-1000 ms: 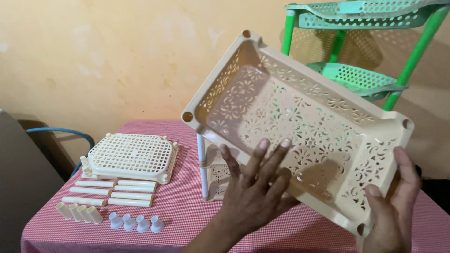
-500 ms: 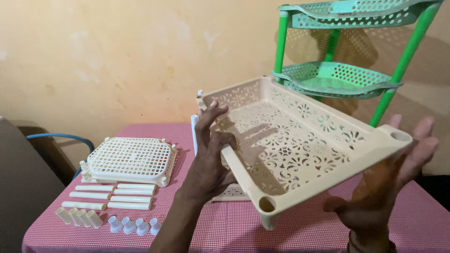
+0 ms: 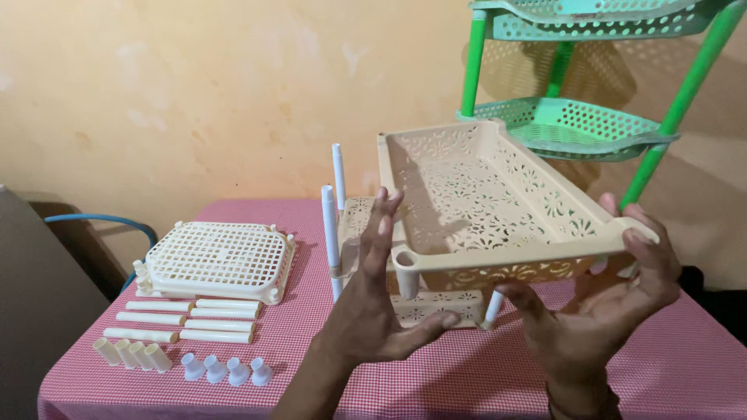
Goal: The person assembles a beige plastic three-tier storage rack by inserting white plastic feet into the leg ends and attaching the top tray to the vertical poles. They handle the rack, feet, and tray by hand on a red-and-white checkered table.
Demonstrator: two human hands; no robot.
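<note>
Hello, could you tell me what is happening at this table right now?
A person holds a cream perforated plastic tray level in the air, left hand at its near corner, right hand at its right end. Below it, white posts rise from another cream tray on the red checked tablecloth.

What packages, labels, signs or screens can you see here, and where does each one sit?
None in view: no package, label, sign or screen shows. Only bare plastic parts lie on the checked table, and both hands hold a plain beige tray.
</note>
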